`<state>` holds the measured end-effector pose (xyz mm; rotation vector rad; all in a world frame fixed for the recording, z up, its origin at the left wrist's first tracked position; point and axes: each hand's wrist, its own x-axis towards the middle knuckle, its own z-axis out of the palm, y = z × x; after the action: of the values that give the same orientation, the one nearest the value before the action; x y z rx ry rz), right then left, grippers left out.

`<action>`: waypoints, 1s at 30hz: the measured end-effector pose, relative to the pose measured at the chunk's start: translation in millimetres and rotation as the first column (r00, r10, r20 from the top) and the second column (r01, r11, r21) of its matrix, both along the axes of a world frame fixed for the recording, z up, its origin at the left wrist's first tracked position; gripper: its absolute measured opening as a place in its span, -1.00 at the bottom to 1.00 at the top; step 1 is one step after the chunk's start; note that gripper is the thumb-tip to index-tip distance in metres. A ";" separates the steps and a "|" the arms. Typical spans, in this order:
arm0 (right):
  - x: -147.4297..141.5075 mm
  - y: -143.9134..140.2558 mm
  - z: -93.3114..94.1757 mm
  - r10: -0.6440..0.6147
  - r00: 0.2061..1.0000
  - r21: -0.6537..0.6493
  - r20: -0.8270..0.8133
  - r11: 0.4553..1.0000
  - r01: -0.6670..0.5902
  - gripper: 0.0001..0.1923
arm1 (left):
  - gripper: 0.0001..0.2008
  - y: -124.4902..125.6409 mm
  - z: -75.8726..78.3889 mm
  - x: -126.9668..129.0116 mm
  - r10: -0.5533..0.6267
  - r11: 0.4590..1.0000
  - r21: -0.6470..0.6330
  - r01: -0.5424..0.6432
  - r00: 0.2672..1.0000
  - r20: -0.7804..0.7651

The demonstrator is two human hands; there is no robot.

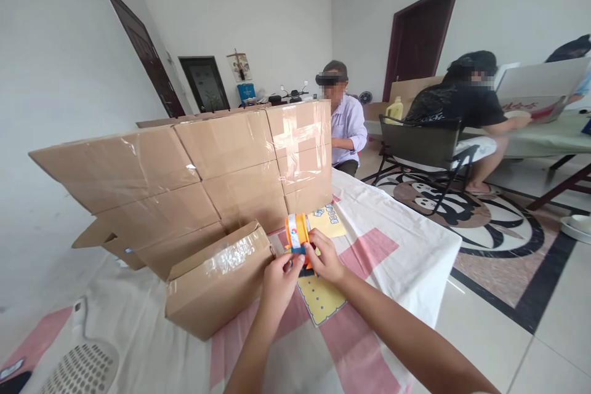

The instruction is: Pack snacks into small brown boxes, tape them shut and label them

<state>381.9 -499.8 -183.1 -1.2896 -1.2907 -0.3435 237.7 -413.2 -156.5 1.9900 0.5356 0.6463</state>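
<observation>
Both my hands are around a small orange drum-shaped thing (295,229) with a white printed band and a dark blue part below it; its exact kind I cannot make out. My left hand (281,276) pinches at the lower blue part with thumb and finger. Around the right side, the fingers of my right hand (325,258) are closed on the orange body. Under and in front of it lies a yellow scalloped card with dots (321,300). Behind it, another yellow printed sheet (330,221) rests on the pink-and-white tablecloth (372,249).
Stacked cardboard boxes (231,166) stand behind, and a single taped box (217,283) lies left of my hands. A white perforated scoop (83,366) is at the lower left. Across the table sits a person (348,123); another person (455,98) sits at a table on the right.
</observation>
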 end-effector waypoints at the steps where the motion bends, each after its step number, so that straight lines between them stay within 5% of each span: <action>1: -0.2 0.9 -0.8 -0.002 1.000 -0.004 0.026 1.000 0.002 -0.85 | -0.62 1.5 -3.0 5.4 -0.012 1.000 -0.024 0.013 1.000 0.016; 9: 5.9 4.7 -2.8 -0.169 0.983 -0.051 0.070 0.984 0.173 -0.81 | -0.60 0.4 -13.9 9.7 0.006 0.990 -0.138 0.022 0.979 0.203; 14: 7.8 6.0 -1.1 -0.217 0.976 -0.125 0.005 0.968 0.216 -0.77 | -0.56 -9.3 -6.6 -5.7 -0.005 0.952 -0.302 0.045 0.991 0.133; 20: 16.4 10.4 -3.3 -0.317 0.922 -0.186 -0.221 0.942 0.280 -0.68 | -0.50 -26.8 -22.8 -5.0 -0.085 0.880 -0.464 0.098 0.995 0.049; 25: 19.8 11.5 -1.2 -0.303 0.853 -0.195 -0.425 0.951 0.241 -0.56 | -0.61 -26.1 -33.0 -3.8 -0.122 0.882 -0.456 0.117 0.992 0.019; 30: 13.1 18.4 -3.5 -0.228 0.735 -0.143 -0.638 0.974 0.178 -0.50 | -0.61 -28.7 -27.5 -2.9 -0.133 0.936 -0.327 0.131 0.991 0.016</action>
<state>395.0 -481.4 -186.7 -1.4426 -0.5645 0.0222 234.8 -441.9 -184.0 1.6972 0.4744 0.4359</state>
